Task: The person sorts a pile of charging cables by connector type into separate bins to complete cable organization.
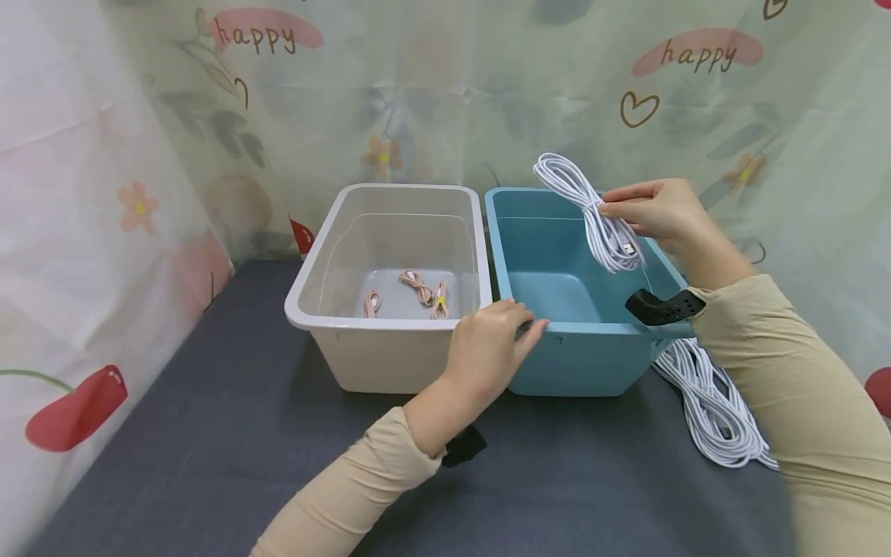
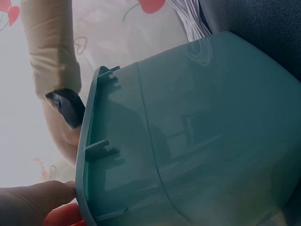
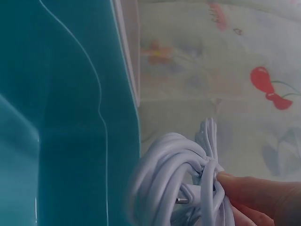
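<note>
The right hand [image 1: 667,210] pinches a white cable bundle [image 1: 588,215] above the blue bin [image 1: 578,367], near the table's [image 1: 209,441] far edge. The left hand [image 1: 489,344] pinches the bin's near rim by its left corner.

Patterned curtain [image 1: 459,116] hangs behind dark tabletop [image 1: 209,433]
Brown-outlined heart [image 1: 639,110], orange flowers [image 1: 383,157], red cherries [image 1: 78,410] and "happy" lettering [image 1: 698,54] mark the pale fabric.

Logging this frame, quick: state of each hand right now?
Left hand: closed, holding the blue bin's rim.
Right hand: closed, pinching a coiled white cable.
</note>
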A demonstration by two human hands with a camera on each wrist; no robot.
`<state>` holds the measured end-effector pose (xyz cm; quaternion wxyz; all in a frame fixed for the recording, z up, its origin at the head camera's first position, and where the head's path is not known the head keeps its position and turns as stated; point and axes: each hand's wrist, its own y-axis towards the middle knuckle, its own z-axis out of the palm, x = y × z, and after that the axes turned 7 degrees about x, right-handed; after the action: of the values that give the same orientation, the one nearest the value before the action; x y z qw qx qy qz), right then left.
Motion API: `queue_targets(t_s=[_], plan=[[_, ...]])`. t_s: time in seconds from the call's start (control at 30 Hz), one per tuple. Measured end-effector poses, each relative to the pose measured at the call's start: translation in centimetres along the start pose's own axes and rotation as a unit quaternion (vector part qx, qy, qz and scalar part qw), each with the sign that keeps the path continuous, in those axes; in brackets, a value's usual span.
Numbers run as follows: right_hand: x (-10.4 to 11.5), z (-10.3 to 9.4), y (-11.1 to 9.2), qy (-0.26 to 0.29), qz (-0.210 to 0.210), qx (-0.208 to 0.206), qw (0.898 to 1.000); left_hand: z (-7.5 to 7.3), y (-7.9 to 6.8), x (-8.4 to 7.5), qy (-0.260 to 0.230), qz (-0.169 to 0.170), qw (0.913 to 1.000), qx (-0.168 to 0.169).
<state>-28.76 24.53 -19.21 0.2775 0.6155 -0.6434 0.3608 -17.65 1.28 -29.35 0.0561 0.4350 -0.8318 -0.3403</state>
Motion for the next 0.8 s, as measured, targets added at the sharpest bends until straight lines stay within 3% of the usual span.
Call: queue_targets(t_s=[0.47, 0.8], plan=[[1.0, 3.0, 3.8, -0.022, 0.032, 0.016, 0.999, -0.1, 0.1, 0.0, -0.007, -0.008, 0.9998, 0.017], [0.6, 4.0, 5.3, -0.031, 0.056, 0.021, 0.998, -0.2, 0.2, -0.1, -0.009, -0.014, 0.9994, 0.032]])
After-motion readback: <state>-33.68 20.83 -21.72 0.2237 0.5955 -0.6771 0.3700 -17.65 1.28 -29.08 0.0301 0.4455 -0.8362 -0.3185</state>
